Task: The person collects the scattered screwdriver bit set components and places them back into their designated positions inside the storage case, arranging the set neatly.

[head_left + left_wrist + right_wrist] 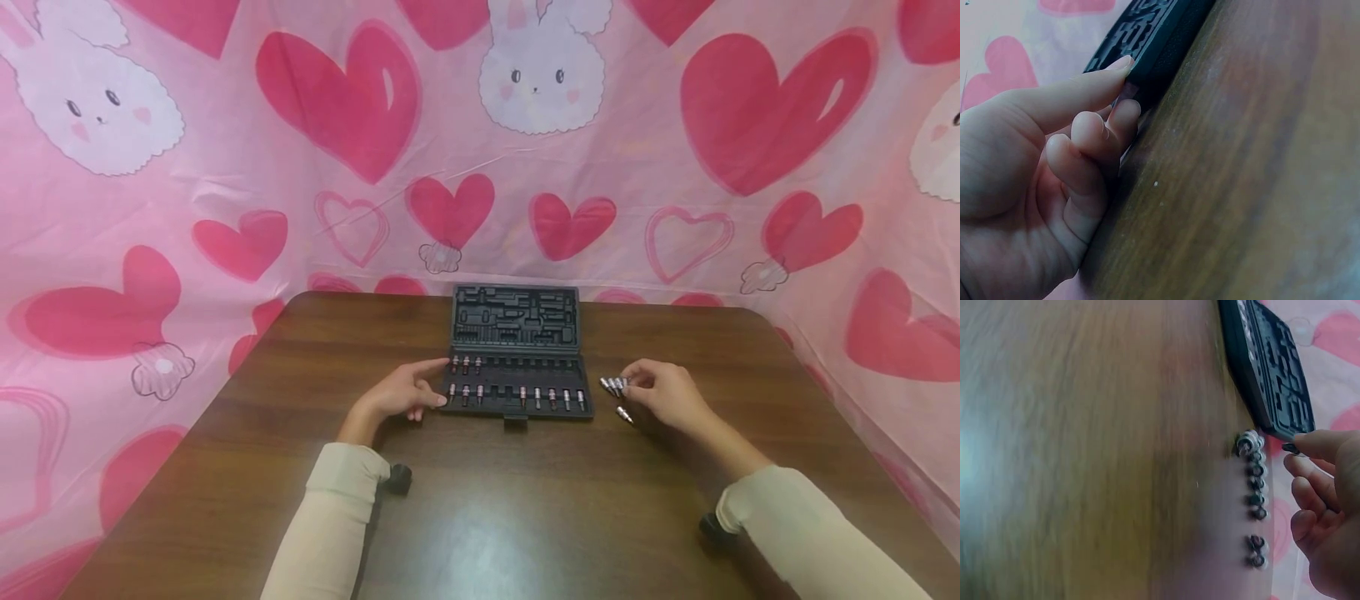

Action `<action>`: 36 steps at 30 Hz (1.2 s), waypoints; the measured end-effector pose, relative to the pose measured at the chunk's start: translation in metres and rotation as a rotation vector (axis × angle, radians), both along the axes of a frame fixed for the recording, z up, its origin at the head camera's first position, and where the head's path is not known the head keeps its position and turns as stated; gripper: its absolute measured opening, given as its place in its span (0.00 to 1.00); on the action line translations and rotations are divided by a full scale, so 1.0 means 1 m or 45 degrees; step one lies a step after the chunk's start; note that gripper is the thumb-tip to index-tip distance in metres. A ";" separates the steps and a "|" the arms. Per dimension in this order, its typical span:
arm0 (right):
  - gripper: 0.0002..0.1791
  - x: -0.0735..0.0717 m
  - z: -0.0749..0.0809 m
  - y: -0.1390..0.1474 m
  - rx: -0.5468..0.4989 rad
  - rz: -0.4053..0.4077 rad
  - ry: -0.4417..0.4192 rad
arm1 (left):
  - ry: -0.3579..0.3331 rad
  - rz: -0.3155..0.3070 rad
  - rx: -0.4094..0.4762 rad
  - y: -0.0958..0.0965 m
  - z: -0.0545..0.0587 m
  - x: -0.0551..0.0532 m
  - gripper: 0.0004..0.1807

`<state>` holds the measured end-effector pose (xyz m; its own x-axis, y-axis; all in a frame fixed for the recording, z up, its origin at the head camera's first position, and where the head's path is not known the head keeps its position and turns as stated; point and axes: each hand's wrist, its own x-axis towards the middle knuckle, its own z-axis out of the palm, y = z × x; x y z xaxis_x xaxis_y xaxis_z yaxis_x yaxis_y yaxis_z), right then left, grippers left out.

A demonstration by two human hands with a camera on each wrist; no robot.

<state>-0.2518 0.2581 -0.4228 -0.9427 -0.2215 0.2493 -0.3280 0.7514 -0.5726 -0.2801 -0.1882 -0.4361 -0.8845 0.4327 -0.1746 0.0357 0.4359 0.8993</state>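
Observation:
An open black socket-bit case (pixel 517 375) lies on the table, with silver bit sockets (pixel 552 398) standing in two rows of its front half. My left hand (pixel 393 393) holds the case's left edge, thumb at the front corner and index finger farther back. In the left wrist view the thumb lies over the case's corner (pixel 1147 69), other fingers curled beside it. Right of the case, my right hand (pixel 663 396) pinches a small bit socket between thumb and index finger; its dark tip (pixel 1290 448) shows in the right wrist view, the rest is hidden.
Loose bit sockets (pixel 1257 484) lie in a line on the wooden table (pixel 480 500) beside the case's right side. One bit socket (pixel 624 414) lies nearer the front. The molded lid (pixel 516 317) stands raised toward the pink heart-patterned cloth (pixel 573 167) behind.

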 end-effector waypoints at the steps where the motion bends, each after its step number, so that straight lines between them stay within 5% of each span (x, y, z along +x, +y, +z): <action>1: 0.06 0.000 0.000 -0.002 -0.008 -0.005 0.000 | 0.000 -0.001 0.001 0.000 0.000 0.000 0.40; 18: 0.07 -0.001 -0.003 -0.045 -0.060 -0.046 0.036 | 0.005 -0.006 0.002 0.000 -0.001 0.001 0.40; 36: 0.07 -0.002 -0.006 -0.092 -0.123 0.057 0.004 | -0.010 0.007 0.001 0.000 0.001 0.001 0.40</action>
<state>-0.2539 0.1664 -0.4286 -0.9316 -0.2385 0.2745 -0.3621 0.6773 -0.6405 -0.2794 -0.1878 -0.4352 -0.8854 0.4281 -0.1810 0.0264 0.4351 0.9000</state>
